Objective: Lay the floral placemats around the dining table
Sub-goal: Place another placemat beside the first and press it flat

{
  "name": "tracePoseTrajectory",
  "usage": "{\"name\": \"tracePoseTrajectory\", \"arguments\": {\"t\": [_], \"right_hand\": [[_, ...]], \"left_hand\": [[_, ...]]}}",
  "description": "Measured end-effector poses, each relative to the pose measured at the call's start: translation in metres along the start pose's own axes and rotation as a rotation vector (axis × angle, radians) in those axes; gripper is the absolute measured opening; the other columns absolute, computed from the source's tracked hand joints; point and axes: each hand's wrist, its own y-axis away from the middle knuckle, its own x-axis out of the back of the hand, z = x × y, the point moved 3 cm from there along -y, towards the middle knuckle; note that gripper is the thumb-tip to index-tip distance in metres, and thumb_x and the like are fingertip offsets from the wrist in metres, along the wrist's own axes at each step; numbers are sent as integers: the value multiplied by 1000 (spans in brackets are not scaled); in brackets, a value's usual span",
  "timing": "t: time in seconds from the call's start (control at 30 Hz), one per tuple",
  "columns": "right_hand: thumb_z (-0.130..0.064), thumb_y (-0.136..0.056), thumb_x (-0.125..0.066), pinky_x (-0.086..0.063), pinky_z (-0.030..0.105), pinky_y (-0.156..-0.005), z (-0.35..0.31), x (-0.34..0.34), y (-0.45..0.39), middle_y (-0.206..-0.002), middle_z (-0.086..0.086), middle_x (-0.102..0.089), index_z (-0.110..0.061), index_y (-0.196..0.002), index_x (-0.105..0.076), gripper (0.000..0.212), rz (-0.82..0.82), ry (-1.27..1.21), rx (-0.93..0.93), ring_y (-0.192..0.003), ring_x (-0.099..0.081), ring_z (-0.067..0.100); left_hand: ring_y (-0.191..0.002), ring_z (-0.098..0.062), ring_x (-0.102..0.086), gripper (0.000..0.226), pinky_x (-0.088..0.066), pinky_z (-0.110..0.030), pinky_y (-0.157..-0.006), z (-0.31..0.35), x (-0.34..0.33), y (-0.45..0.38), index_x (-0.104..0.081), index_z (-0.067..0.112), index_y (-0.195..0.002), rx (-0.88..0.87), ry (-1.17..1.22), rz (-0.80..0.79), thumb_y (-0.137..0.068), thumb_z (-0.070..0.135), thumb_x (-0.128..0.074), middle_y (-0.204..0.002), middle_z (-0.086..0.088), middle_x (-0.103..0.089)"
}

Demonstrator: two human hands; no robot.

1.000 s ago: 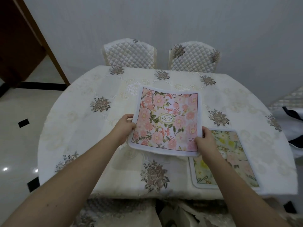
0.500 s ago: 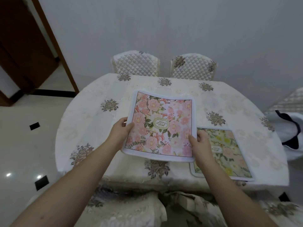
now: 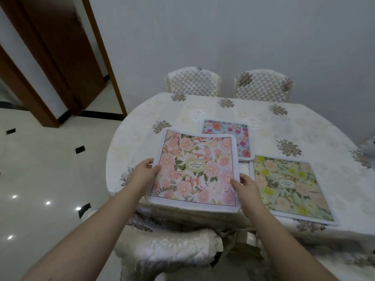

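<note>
A pink floral placemat (image 3: 194, 169) with a white border hangs above the near left edge of the dining table (image 3: 304, 128). My left hand (image 3: 145, 173) grips its left edge and my right hand (image 3: 246, 187) grips its lower right corner. A yellow-green floral placemat (image 3: 290, 185) lies flat on the table to the right of my right hand. A smaller placemat with red and pink flowers on pale blue (image 3: 233, 136) lies flat in the table's middle, partly hidden behind the held one.
The table wears a cream embroidered cloth. Two quilted chairs (image 3: 193, 82) (image 3: 262, 85) stand at its far side against the wall. A covered chair (image 3: 168, 252) is tucked under the near edge below my arms. Glossy floor and a brown door frame (image 3: 101, 55) lie left.
I have stepped back and left, drawing the pink placemat toward the near left table edge. The red-and-blue placemat, hidden under it before, is now uncovered. Both hands keep their grip.
</note>
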Motion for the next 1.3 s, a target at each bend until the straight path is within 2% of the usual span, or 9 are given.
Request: {"name": "tracePoseTrajectory", "arguments": {"t": [0.17, 0.3, 0.43, 0.57, 0.67, 0.8, 0.9, 1.1, 1.3], "right_hand": [[-14, -93, -58, -56, 48, -85, 3, -26, 3, -105, 5, -68, -15, -113, -61, 21, -17, 9, -15, -93, -68, 26], [-15, -92, -59, -57, 47, -83, 9, -58, 1, -102, 3, -69, -16, -111, -60, 18, -2, 81, -40, -90, -68, 24], [-15, -92, -61, -58, 36, -69, 20, -98, 3, -94, 1, -69, -14, -107, -60, 15, 46, 125, -107, -82, -68, 21], [-12, -90, -64, -52, 26, -57, 22, -138, 8, -88, 0, -68, -15, -100, -61, 11, 86, 136, -137, -77, -68, 17], [-10, -88, -67, -52, 25, -57, 28, -161, 10, -90, 3, -69, -10, -103, -62, 16, 104, 109, -175, -78, -68, 18], [-12, -86, -69, -55, 29, -63, 32, -180, 4, -93, 4, -71, -12, -104, -65, 18, 125, 116, -199, -79, -69, 20], [-14, -89, -66, -54, 26, -57, 32, -188, -5, -91, 1, -71, -15, -103, -65, 14, 134, 130, -193, -78, -69, 18], [-24, -93, -60, -56, 48, -87, 45, -203, -35, -108, 4, -71, -13, -118, -68, 29, 133, 185, -211, -95, -67, 23], [-24, -95, -56, -53, 36, -89, 46, -212, -61, -108, 1, -70, -14, -118, -68, 27, 109, 307, -141, -91, -63, 17]], "left_hand": [[-79, -24, -71, 15, -59, -40, -74, -18, 26, -16, -65, 15, -105, 17, -3, -14, -91, 16, -64, -96, -6, -73], [-79, -22, -69, 11, -54, -31, -61, -36, 50, -39, -64, 16, -99, 50, -40, -67, -88, 13, -65, -95, -4, -72], [-83, -23, -68, 12, -52, -30, -64, -52, 80, -71, -66, 16, -98, 66, -82, -135, -87, 13, -67, -97, -4, -70], [-81, -27, -68, 9, -57, -39, -68, -59, 110, -106, -66, 17, -91, 53, -106, -195, -85, 11, -69, -91, -7, -70], [-79, -27, -67, 12, -57, -37, -66, -66, 126, -124, -67, 11, -97, 67, -112, -227, -85, 9, -69, -92, -10, -69], [-87, -31, -69, 13, -58, -51, -80, -75, 136, -147, -67, 15, -94, 83, -123, -251, -84, 10, -71, -94, -11, -70], [-86, -31, -69, 12, -57, -50, -82, -83, 137, -160, -68, 12, -95, 101, -117, -248, -84, 7, -70, -92, -11, -70], [-84, -28, -66, 7, -55, -39, -82, -93, 133, -179, -67, 13, -89, 108, -152, -201, -86, 6, -69, -89, -7, -69], [-85, -26, -65, 17, -53, -36, -79, -94, 127, -198, -67, 9, -102, 112, -213, -147, -85, 11, -71, -90, -6, -68]]}}
